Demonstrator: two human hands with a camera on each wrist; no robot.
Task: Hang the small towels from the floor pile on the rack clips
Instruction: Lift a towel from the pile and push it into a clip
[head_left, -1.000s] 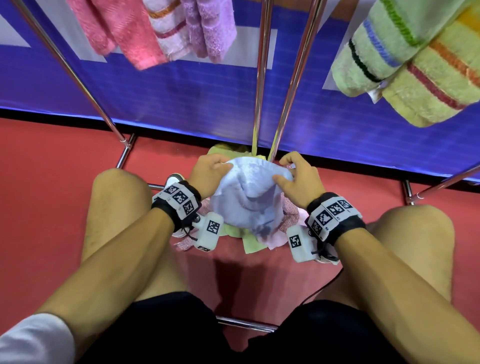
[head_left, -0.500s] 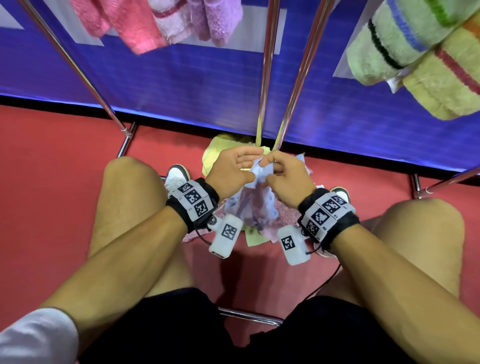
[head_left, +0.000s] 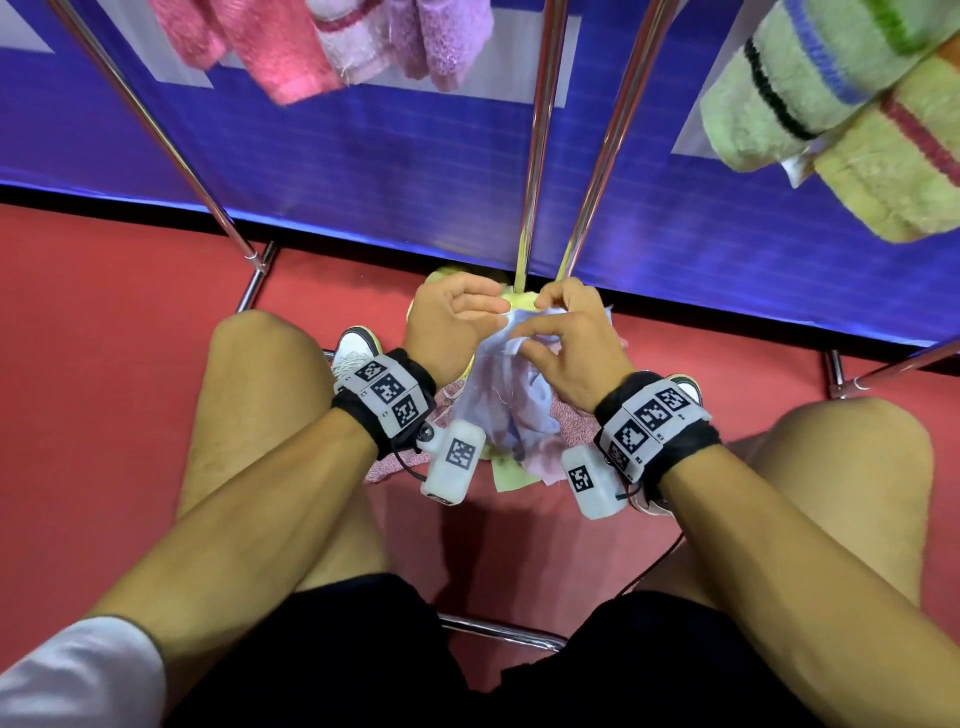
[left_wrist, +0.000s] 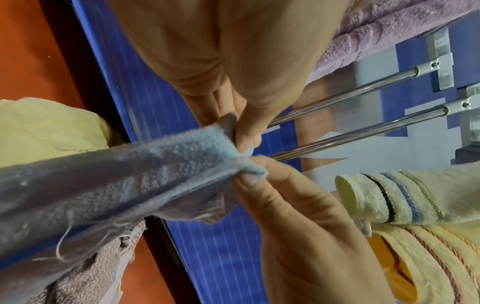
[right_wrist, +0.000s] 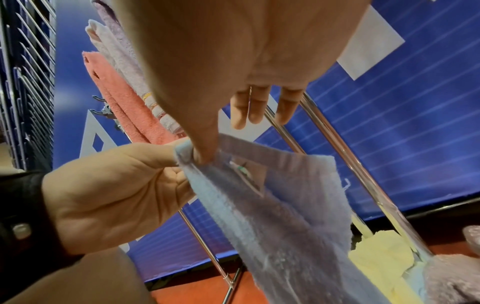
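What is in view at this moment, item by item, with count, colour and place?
Light blue towel: one, pale blue, lifted above the floor pile, an edge pinched by both hands.
Floor pile: yellow, pink and mauve small towels on the red floor, exact count hidden.
Hung towels, far left: pink, white-striped and lilac, on the rack.
Hung towels, far right: pale green and yellow, striped.
Rack poles: chrome, slanting down to the pile.
Backdrop: one, blue.
Wrist cameras: two, white, on black bands.
Left hand: pinches the towel edge.
Right hand: pinches it beside the left.
Knees: two, bare, flanking the pile.
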